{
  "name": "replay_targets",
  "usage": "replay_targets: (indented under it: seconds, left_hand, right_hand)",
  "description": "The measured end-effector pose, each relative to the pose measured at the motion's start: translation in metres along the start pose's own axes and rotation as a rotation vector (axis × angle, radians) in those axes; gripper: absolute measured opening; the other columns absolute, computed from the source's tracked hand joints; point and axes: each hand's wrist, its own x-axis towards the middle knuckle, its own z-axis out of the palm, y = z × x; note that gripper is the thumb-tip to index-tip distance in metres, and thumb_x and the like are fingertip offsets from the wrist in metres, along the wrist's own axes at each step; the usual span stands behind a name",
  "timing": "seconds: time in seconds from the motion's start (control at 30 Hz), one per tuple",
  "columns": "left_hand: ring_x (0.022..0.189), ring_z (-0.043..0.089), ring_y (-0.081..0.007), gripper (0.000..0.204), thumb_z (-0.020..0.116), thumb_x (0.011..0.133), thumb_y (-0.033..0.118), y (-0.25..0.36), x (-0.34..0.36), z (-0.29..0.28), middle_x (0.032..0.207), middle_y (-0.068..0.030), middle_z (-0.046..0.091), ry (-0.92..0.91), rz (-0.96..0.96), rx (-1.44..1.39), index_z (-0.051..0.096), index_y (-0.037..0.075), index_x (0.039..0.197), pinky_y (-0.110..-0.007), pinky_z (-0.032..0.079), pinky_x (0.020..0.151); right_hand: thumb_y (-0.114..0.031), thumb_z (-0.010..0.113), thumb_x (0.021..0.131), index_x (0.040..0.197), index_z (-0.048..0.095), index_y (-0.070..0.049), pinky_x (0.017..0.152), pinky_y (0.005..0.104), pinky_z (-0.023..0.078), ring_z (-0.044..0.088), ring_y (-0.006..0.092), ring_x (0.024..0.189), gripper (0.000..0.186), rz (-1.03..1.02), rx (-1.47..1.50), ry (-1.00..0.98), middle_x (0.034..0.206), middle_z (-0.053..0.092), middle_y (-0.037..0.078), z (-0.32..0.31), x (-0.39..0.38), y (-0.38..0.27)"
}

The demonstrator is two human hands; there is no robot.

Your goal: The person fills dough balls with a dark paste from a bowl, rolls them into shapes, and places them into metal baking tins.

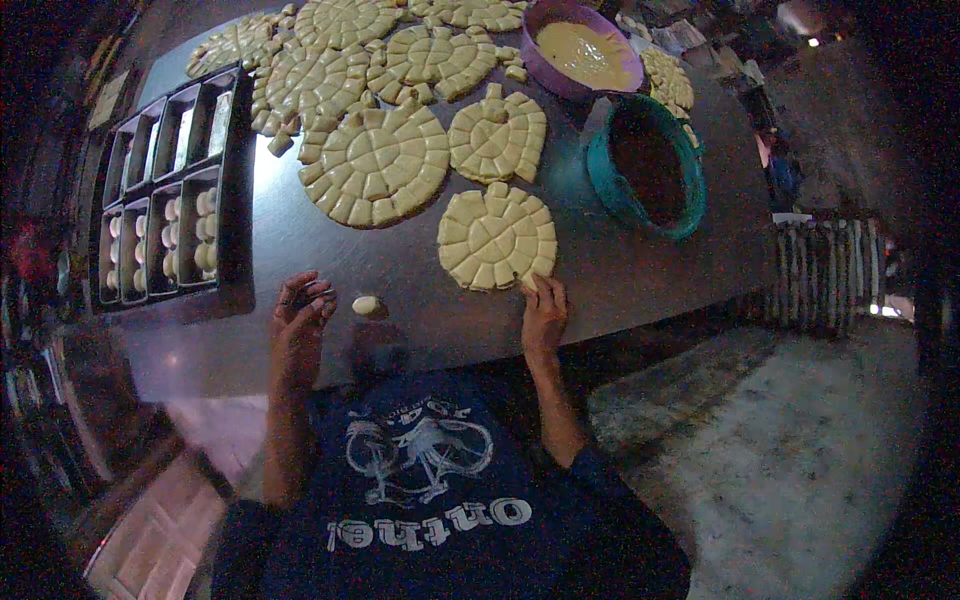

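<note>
My left hand hovers over the steel table with loosely bent fingers apart and nothing visible in them. Just right of it lies a small oval dough ball. My right hand has its fingers closed on the lower right edge of a scored dough round, which is cut into wedges with a ring of squarish pieces. Behind this round lie a larger glazed scored round and a smaller one, both on the tabletop. More glazed rounds crowd the far part of the table.
At the left sits a dark compartment tray with dough balls in its near compartments. At the back right are a purple bowl of pale liquid and a teal tub with dark contents. The table's front edge runs just beyond my body.
</note>
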Motion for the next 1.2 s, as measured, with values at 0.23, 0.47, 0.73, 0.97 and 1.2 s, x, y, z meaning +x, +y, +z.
replay_targets:
  seconds: [0.23,0.47,0.73,0.97,1.2]
  left_hand:
    - [0.108,0.058,-0.0226,0.041,0.064,0.086,0.007,0.008,0.006,0.020,0.113,-0.0113,0.060,-0.043,0.015,0.092,0.052,0.002,0.124,-0.034,0.048,0.095]
    - [0.101,0.059,-0.0192,0.031,0.064,0.086,0.007,0.002,-0.007,0.044,0.107,-0.0094,0.061,-0.062,-0.049,0.103,0.055,0.003,0.116,-0.032,0.048,0.090]
    - [0.105,0.059,-0.0239,0.023,0.062,0.091,0.016,0.005,-0.025,0.153,0.109,-0.0103,0.064,-0.279,0.407,0.810,0.061,0.006,0.112,-0.036,0.046,0.092]
    - [0.112,0.060,-0.0277,0.035,0.074,0.081,0.029,0.018,-0.017,0.213,0.114,-0.0113,0.065,-0.475,1.316,1.133,0.065,0.005,0.105,-0.045,0.045,0.097]
    - [0.088,0.067,-0.0250,0.032,0.079,0.075,0.031,0.011,0.005,0.226,0.093,-0.0079,0.068,-0.582,1.391,1.108,0.067,0.006,0.090,-0.038,0.054,0.082]
  right_hand:
    - [-0.004,0.066,0.088,0.104,0.064,-0.002,0.078,0.0307,0.052,0.062,0.0199,0.095,0.016,0.778,0.899,-0.216,0.109,0.062,0.009,-0.012,-0.029,0.030]
    - [-0.006,0.060,0.094,0.129,0.052,-0.001,0.090,0.0282,0.051,0.060,0.0155,0.101,0.037,1.037,1.655,-0.685,0.117,0.060,0.006,-0.053,-0.053,-0.008]
    - [-0.019,0.067,0.093,0.134,0.048,0.002,0.087,0.0257,0.048,0.060,0.0129,0.099,0.050,0.392,1.005,-0.691,0.102,0.067,0.005,-0.054,0.005,-0.087]
    - [-0.023,0.068,0.091,0.132,0.050,-0.001,0.085,0.0267,0.049,0.059,0.0136,0.100,0.050,0.401,2.079,-0.687,0.107,0.066,0.005,-0.080,0.048,-0.134]
    - [-0.021,0.067,0.091,0.125,0.056,-0.002,0.086,0.0286,0.049,0.060,0.0141,0.100,0.041,0.557,2.022,-0.702,0.107,0.067,0.005,-0.069,0.072,-0.126]
